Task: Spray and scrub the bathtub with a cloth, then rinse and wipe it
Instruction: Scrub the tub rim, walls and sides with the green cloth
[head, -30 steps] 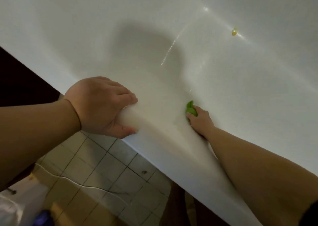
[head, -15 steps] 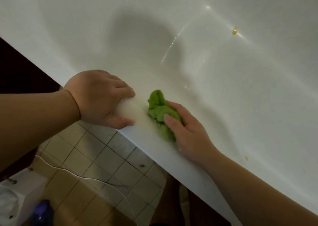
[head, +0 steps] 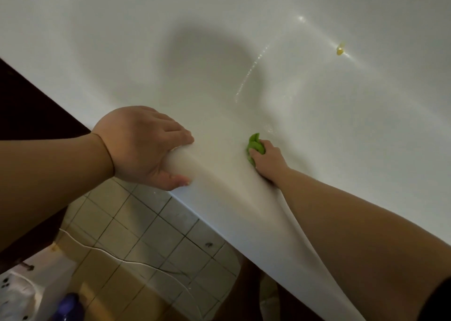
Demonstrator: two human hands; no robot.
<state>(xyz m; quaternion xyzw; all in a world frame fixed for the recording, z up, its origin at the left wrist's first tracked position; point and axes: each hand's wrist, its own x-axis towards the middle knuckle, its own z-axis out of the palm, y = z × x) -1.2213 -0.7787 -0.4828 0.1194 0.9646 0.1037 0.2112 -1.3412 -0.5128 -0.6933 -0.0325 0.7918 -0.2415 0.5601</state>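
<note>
The white bathtub (head: 244, 52) fills the upper part of the view, its rim (head: 219, 203) running diagonally from the left edge toward the lower right. My left hand (head: 144, 147) grips the rim, fingers over the top and thumb on the outer side. My right hand (head: 267, 158) reaches over the rim onto the tub's inner wall and holds a bunched green cloth (head: 253, 147) pressed against the wall. Most of the cloth is hidden under my fingers.
A small yellow speck (head: 339, 49) lies on the tub floor at the upper right. Below the rim is a tiled floor (head: 151, 232) with a thin white cord (head: 122, 259) across it. A purple bottle top (head: 68, 306) shows at the bottom left.
My right hand has gone with the cloth from the top of the rim, close to my left hand, down onto the tub's inner wall. My left hand keeps its hold on the rim.
</note>
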